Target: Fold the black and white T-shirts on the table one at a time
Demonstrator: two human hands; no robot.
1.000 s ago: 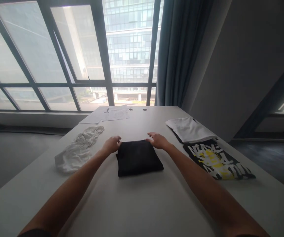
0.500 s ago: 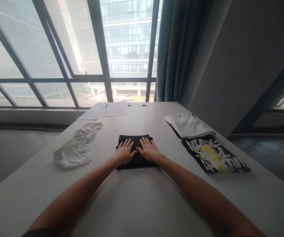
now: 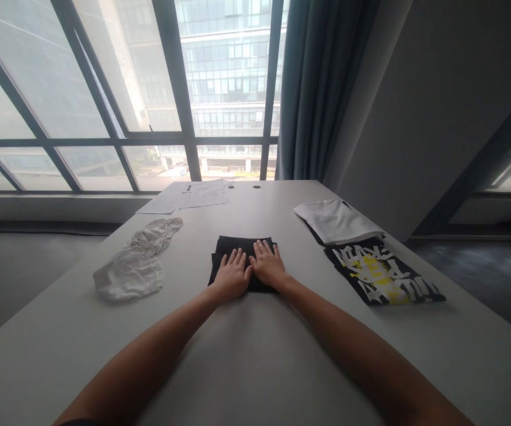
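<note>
Black cloth (image 3: 234,242): folded into a flat pack, lying in the middle of the surface (image 3: 255,367), right in front of you.
Hidden bits: your left hand (image 3: 232,276) and right hand (image 3: 267,265) cover its near part, so you can't see all the folds. Your arms (image 3: 348,343) are cut off at the bottom. Words on the papers (image 3: 204,196) are too faint to read.
Left palm: facing down, flat on the black cloth, fingers straight and pointing away from you, not grabbing.
Right palm: flat on it too, fingers pointing away, gripping nothing. Your thumbs are close; you can't tell if they touch.
Both elbows: wide apart, with your arms slanting in to meet at the black cloth.
Left side count: one crumpled white cloth (image 3: 131,275), and at least two papers farther back.
Right side count: one folded white cloth (image 3: 337,222) with something dark peeking out underneath, and one printed cloth (image 3: 383,273) nearer you.
Far end count: two round holes (image 3: 231,187).
</note>
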